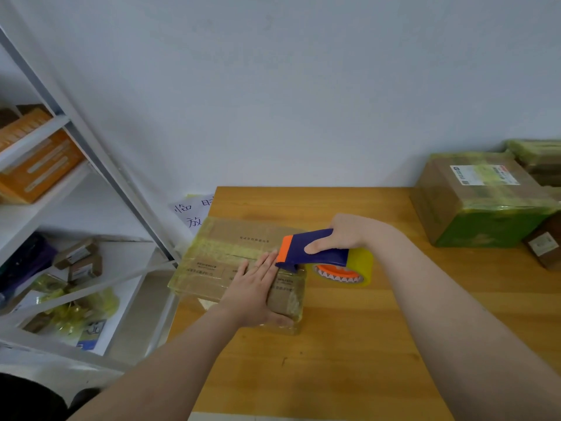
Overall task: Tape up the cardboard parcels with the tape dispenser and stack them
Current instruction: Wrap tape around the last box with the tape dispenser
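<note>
Tabletop (349,344): left hand (255,287) flat on parcel (230,238), right hand (343,235) clamps tape dispenser (320,256) at parcel's right edge; sliding parcel might crease tape (362,264).

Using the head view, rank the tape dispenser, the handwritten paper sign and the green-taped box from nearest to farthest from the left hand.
1. tape dispenser: just right of the left hand, gripped by the right hand.
2. paper sign: behind the parcel, against the wall.
3. green-taped box: far right of the table.
</note>
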